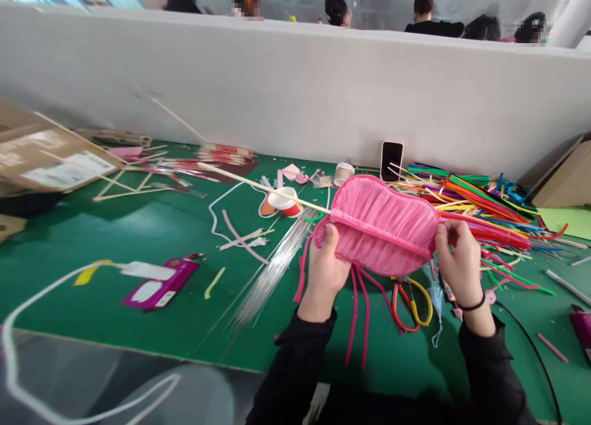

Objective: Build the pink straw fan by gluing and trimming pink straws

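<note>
I hold up a pink, ribbed, leaf-shaped craft piece (pixel 383 225) made of pipe cleaners, above the green table (pixel 152 228). My left hand (pixel 325 268) grips its left end, thumb on the front. My right hand (pixel 457 262) pinches its right tip. A thin wooden stick (pixel 258 185) runs out from the piece's left end toward the far left. Loose pink strands (pixel 360 308) hang down below it.
A heap of coloured pipe cleaners (pixel 475 206) lies at the right. Scissors with red and yellow handles (pixel 410 302) sit under my hands. A bundle of thin wires (pixel 272 268), a magenta package (pixel 159 283), a paper cup (pixel 286 200), a phone (pixel 391 160), and cardboard boxes (pixel 46 157) are around. Several people sit beyond the white partition (pixel 295 80).
</note>
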`<control>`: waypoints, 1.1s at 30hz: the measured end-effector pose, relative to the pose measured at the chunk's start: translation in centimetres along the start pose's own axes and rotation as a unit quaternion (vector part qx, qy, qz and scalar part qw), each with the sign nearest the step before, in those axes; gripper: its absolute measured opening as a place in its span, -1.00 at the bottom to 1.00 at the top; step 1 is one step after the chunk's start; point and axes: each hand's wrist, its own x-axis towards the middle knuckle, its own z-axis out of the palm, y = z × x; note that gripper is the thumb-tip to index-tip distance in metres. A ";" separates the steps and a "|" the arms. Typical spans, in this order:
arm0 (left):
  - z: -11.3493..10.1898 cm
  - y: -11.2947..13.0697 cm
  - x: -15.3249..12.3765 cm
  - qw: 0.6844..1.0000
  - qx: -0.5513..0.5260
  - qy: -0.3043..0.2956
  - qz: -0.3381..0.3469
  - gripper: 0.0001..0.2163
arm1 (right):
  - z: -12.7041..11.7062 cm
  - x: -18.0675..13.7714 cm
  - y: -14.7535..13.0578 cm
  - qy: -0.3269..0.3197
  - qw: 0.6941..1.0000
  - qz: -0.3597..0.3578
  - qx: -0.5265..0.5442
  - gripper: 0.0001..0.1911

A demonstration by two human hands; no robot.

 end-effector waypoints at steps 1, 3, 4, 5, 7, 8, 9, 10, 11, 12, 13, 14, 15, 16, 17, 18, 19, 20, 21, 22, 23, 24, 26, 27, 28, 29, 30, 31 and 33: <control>-0.1 0.1 0.1 1.000 -0.003 0.004 -0.009 -0.59 | -0.2 -0.1 -0.3 -0.016 0.998 0.030 0.058 -0.76; -0.4 0.2 0.4 0.999 -0.011 0.011 -0.029 -0.56 | -0.7 -0.3 -1.1 -0.045 0.979 0.082 0.180 -0.73; -0.6 0.3 0.6 0.999 -0.015 0.015 -0.035 -0.55 | -1.0 -0.4 -1.4 -0.051 0.965 0.101 0.236 -0.73; -1.0 0.4 0.8 0.999 -0.018 0.019 -0.038 -0.55 | -1.3 -0.4 -1.7 -0.048 0.951 0.116 0.283 -0.73; -1.8 0.8 1.4 0.999 -0.022 0.027 -0.028 -0.57 | -2.1 -0.3 -2.0 -0.032 0.926 0.139 0.350 -0.73; -2.3 1.0 1.7 0.999 -0.024 0.030 -0.019 -0.58 | -2.5 -0.2 -2.0 -0.025 0.916 0.147 0.372 -0.73; -2.7 1.3 2.0 0.999 -0.027 0.037 -0.009 -0.60 | -2.9 -0.2 -2.0 -0.020 0.911 0.152 0.384 -0.73; -3.0 1.5 2.2 0.998 -0.031 0.046 0.001 -0.61 | -3.1 -0.2 -1.9 -0.020 0.910 0.154 0.385 -0.72; -3.3 1.8 2.4 0.998 -0.034 0.053 0.010 -0.62 | -3.3 -0.2 -1.7 -0.026 0.913 0.153 0.378 -0.69; -3.4 2.0 2.6 0.997 -0.037 0.061 0.017 -0.62 | -3.5 -0.3 -1.6 -0.035 0.919 0.149 0.363 -0.66; -3.5 2.2 2.6 0.997 -0.039 0.066 0.024 -0.62 | -3.5 -0.5 -1.4 -0.048 0.928 0.141 0.340 -0.63; -3.5 2.3 2.7 0.996 -0.039 0.068 0.029 -0.62 | -3.6 -0.6 -1.1 -0.064 0.939 0.133 0.311 -0.61; -3.4 2.4 2.7 0.996 -0.039 0.068 0.033 -0.62 | -3.6 -0.8 -0.9 -0.078 0.949 0.125 0.279 -0.60; -3.3 2.5 2.6 0.996 -0.038 0.068 0.037 -0.62 | -3.6 -0.9 -0.7 -0.088 0.958 0.118 0.246 -0.61; -3.3 2.5 2.6 0.996 -0.038 0.068 0.041 -0.62 | -3.6 -1.1 -0.5 -0.092 0.966 0.113 0.214 -0.64; -3.3 2.5 2.7 0.996 -0.039 0.069 0.044 -0.62 | -3.7 -1.2 -0.3 -0.092 0.972 0.109 0.187 -0.67; -3.5 2.6 2.8 0.995 -0.042 0.072 0.047 -0.63 | -3.8 -1.3 -0.2 -0.090 0.976 0.105 0.167 -0.70; -3.7 2.6 2.9 0.995 -0.048 0.075 0.049 -0.64 | -4.0 -1.3 0.0 -0.086 0.979 0.101 0.156 -0.72; -4.0 2.7 3.1 0.994 -0.055 0.078 0.050 -0.67 | -4.2 -1.4 0.1 -0.082 0.980 0.099 0.154 -0.74; -4.4 2.8 3.3 0.993 -0.063 0.083 0.050 -0.70 | -4.4 -1.4 0.1 -0.079 0.980 0.098 0.157 -0.74; -4.8 2.9 3.5 0.992 -0.073 0.089 0.048 -0.72 | -4.6 -1.5 0.2 -0.077 0.979 0.099 0.161 -0.73; -5.2 3.0 3.7 0.991 -0.084 0.095 0.045 -0.74 | -4.8 -1.5 0.3 -0.078 0.978 0.100 0.162 -0.71; -5.8 3.0 4.0 0.988 -0.107 0.107 0.039 -0.74 | -5.1 -1.7 0.4 -0.092 0.977 0.109 0.156 -0.72; -5.9 2.8 4.1 0.987 -0.118 0.108 0.035 -0.74 | -5.2 -1.8 0.5 -0.099 0.978 0.113 0.148 -0.72; -6.0 2.7 4.1 0.986 -0.126 0.106 0.031 -0.74 | -5.3 -2.0 0.5 -0.102 0.978 0.116 0.138 -0.71; -5.9 2.4 4.1 0.986 -0.132 0.101 0.025 -0.74 | -5.3 -2.1 0.5 -0.104 0.979 0.115 0.131 -0.67; -5.8 2.2 4.0 0.986 -0.135 0.097 0.019 -0.73 | -5.2 -2.3 0.3 -0.108 0.980 0.110 0.127 -0.62; -5.6 1.9 3.9 0.986 -0.136 0.094 0.013 -0.74 | -5.1 -2.5 0.2 -0.113 0.981 0.100 0.125 -0.57; -5.1 1.4 3.6 0.987 -0.136 0.087 0.000 -0.75 | -4.9 -2.8 -0.4 -0.130 0.980 0.075 0.130 -0.58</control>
